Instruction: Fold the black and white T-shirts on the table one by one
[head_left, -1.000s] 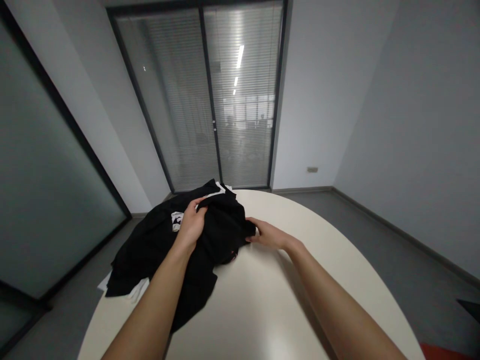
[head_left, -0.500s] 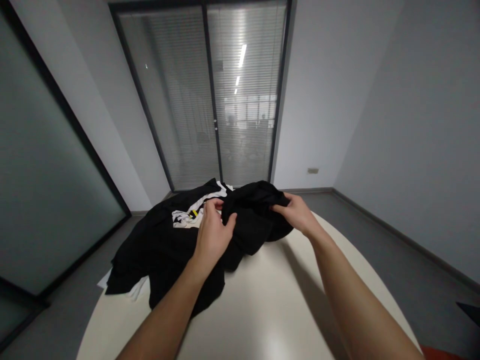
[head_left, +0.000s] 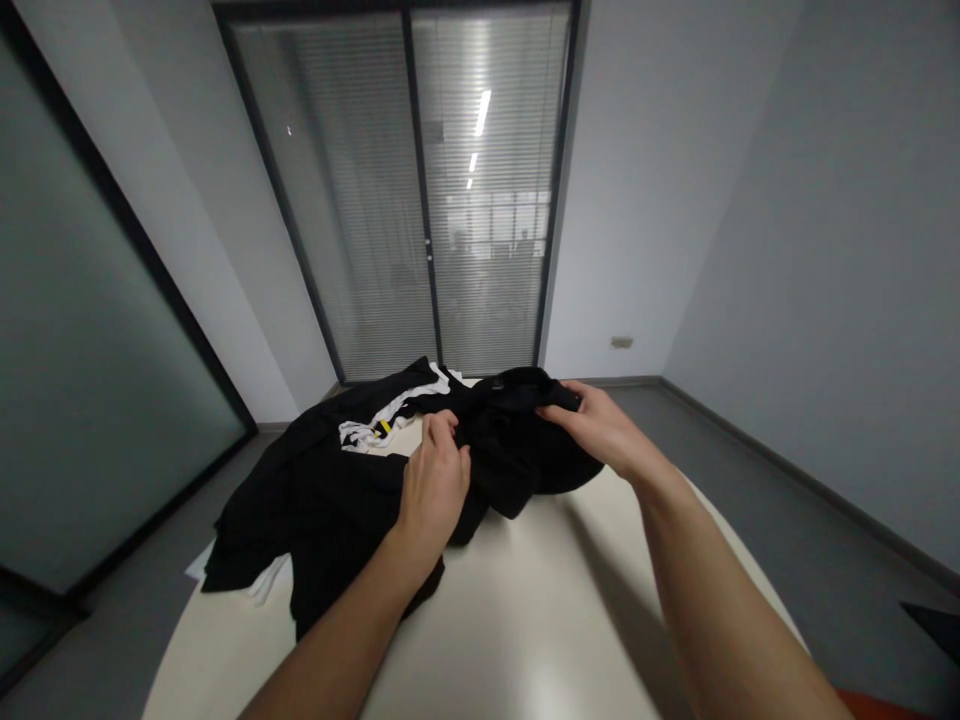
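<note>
A bunched black garment [head_left: 517,435] is held up at the far side of the table; its exact kind cannot be made out. My right hand [head_left: 604,430] pinches its right edge between thumb and fingers. At the garment's left side, my left hand [head_left: 436,478] has its fingers closed on the cloth, the fingertips partly hidden. Left of my hands, more black clothing [head_left: 300,510] lies spread over the table, and I cannot tell where it parts from the held piece. White cloth with a yellow mark [head_left: 367,435] shows within the black folds.
A round cream table [head_left: 495,640] carries the clothes. White fabric [head_left: 262,580] pokes out beneath the black pile at the table's left edge. Behind stand glass doors with blinds [head_left: 480,270] and a grey wall [head_left: 637,200]. Something red [head_left: 874,705] shows at the lower right.
My left hand has closed its thumb and fingers on the cloth. The held garment's right part has spread slightly right and lower, with my right hand still gripping its edge.
</note>
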